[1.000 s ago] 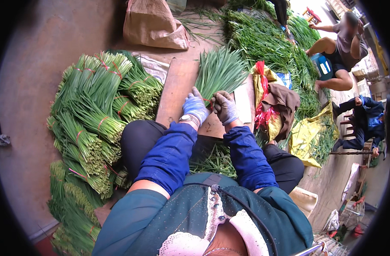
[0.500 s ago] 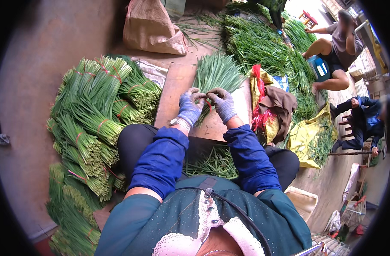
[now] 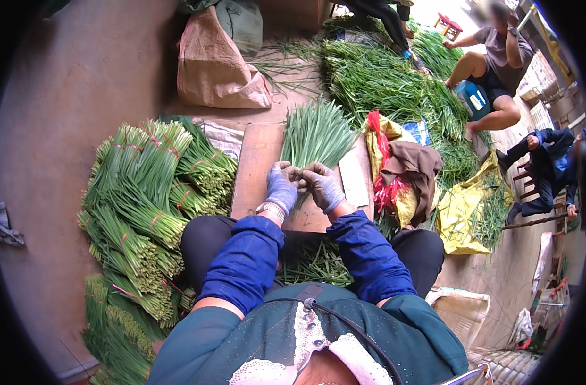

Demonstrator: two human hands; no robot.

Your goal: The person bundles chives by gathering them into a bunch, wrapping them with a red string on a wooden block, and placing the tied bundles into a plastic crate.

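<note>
A bunch of garlic chives [image 3: 317, 133] lies on a brown wooden board [image 3: 256, 151] across my lap, its leaves fanned out toward the far side. My left hand [image 3: 283, 185] and my right hand [image 3: 323, 186], both in soiled light purple gloves, meet over the stem end. Their fingers are closed, thumbs and fingertips pinching close together on the bunch. Whatever tie lies under the fingertips is hidden. Right of the bunch, a pale flat strip [image 3: 352, 178] rests on the board.
Tied chive bunches [image 3: 136, 199] are piled at my left. Loose chives [image 3: 376, 77] spread across the far right, near a seated person [image 3: 504, 54]. A brown cloth [image 3: 413, 165] and yellow sack [image 3: 456, 215] lie at right; a pinkish sack [image 3: 216, 64] stands beyond the board.
The view has shifted, so the scene sits lower. My hands stay together at the stems; the red tie visible between them earlier is now covered. The pale strip beside the bunch shows more.
</note>
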